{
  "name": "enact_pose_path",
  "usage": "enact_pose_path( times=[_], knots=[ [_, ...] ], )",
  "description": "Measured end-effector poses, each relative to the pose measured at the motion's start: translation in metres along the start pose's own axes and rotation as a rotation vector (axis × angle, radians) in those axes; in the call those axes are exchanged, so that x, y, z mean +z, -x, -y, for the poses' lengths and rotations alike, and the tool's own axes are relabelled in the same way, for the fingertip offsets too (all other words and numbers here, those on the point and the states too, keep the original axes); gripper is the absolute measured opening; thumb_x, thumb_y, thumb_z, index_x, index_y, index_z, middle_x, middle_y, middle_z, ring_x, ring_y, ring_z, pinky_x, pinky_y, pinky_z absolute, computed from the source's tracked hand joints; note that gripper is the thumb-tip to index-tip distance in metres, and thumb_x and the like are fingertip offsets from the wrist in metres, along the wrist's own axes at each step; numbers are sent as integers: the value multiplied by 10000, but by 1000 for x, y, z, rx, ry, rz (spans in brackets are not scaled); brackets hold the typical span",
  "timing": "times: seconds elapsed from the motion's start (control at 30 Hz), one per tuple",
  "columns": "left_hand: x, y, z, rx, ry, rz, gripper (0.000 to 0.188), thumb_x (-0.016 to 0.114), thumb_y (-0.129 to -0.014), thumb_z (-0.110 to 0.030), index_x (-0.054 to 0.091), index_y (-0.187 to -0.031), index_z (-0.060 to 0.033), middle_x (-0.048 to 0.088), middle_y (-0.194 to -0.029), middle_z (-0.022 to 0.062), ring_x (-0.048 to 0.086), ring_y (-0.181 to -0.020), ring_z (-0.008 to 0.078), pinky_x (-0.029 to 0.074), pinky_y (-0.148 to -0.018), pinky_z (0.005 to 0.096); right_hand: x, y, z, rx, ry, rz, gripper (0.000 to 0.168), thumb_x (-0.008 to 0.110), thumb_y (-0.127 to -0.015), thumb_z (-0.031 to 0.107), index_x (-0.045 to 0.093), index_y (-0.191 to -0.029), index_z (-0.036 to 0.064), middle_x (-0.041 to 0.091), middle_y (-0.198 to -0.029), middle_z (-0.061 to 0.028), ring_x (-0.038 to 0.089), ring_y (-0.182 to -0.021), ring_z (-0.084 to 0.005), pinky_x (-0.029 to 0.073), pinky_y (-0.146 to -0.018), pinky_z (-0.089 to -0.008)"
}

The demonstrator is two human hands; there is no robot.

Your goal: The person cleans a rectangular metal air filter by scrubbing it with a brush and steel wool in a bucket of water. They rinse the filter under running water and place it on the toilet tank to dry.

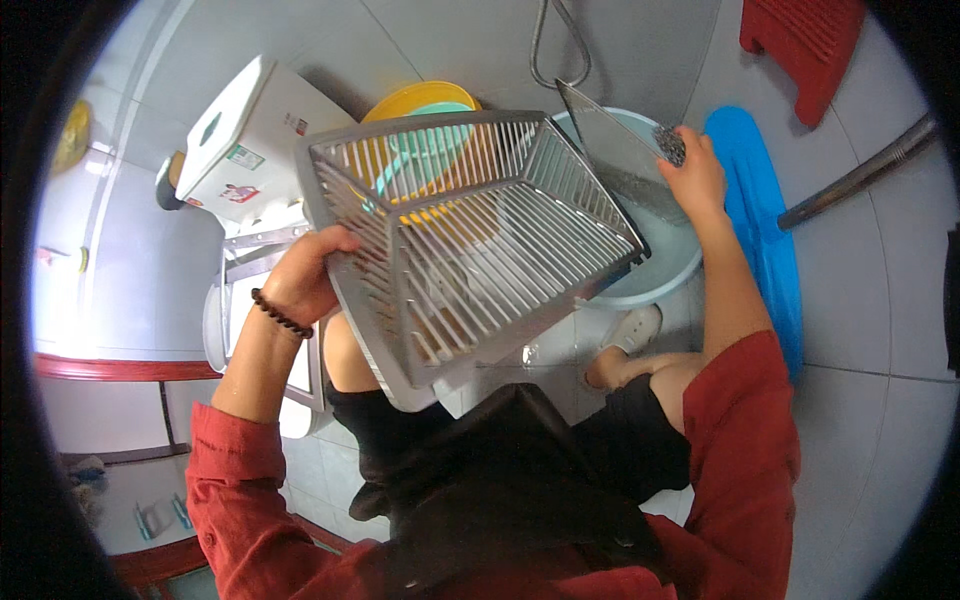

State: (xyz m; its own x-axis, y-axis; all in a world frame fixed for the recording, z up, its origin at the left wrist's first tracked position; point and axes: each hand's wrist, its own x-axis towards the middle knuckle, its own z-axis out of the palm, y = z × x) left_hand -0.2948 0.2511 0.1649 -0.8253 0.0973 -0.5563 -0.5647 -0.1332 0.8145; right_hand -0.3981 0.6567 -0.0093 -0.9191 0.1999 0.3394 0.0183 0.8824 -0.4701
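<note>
My left hand [304, 274] grips the left rim of a slatted metal basket [480, 255], which is tilted over my lap. At the upper right my right hand [694, 176] pinches a steel wool scourer [669, 145]. The scourer is at the edge of a flat panel [607, 127] standing up beyond the basket's right side; whether the panel is joined to the basket I cannot tell. Under both lies a round pale blue basin [679, 274], partly hidden by the basket.
Behind the basket stand a yellow basin [420, 94] and a white box [262, 142]. A blue plastic board [750, 210] lies right of my forearm, near a metal pole [859, 172] and a red plastic stool [810, 45]. A shower hose [536, 45] hangs at the wall.
</note>
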Motion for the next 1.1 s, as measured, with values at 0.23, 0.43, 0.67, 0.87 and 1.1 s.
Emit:
enact_pose_path(
  times=[0.23,0.43,0.67,0.87,1.1],
  knots=[
    [-74,-8,-16,132,182,-117,321,467,-769,-89,482,-1046,72,583,-978,172,577,-895,272,468,-828,381,-4,3,1,-8,14,-17,487,681,-660,213,483,-1097,131,501,-1018,-131,539,-905,-348,459,-723,-434],
    [-76,-36,25,320,359,-187,229,454,-791,-63,482,-985,55,561,-955,130,562,-870,248,466,-798,376,-1,0,10,-9,16,11,492,690,-654,217,481,-1094,147,501,-1012,-125,546,-892,-353,461,-712,-438],
    [-44,-60,55,479,563,-355,195,482,-793,-55,480,-967,34,562,-927,111,568,-814,229,496,-653,354,4,1,18,-66,15,6,500,689,-652,214,479,-1102,157,502,-1009,-115,554,-884,-350,462,-701,-442],
    [-36,-103,79,375,684,-255,143,525,-801,-98,506,-914,-14,554,-884,67,542,-771,190,461,-614,331,7,-2,25,-85,32,-2,500,686,-643,198,484,-1098,152,504,-1019,-113,560,-882,-342,463,-709,-435],
    [-35,-131,115,280,890,-183,205,485,-819,-114,496,-1009,-38,559,-996,82,539,-929,223,454,-829,366,5,-1,29,-56,55,44,517,692,-638,205,484,-1109,148,504,-1027,-114,548,-917,-337,460,-723,-427]
  ],
)
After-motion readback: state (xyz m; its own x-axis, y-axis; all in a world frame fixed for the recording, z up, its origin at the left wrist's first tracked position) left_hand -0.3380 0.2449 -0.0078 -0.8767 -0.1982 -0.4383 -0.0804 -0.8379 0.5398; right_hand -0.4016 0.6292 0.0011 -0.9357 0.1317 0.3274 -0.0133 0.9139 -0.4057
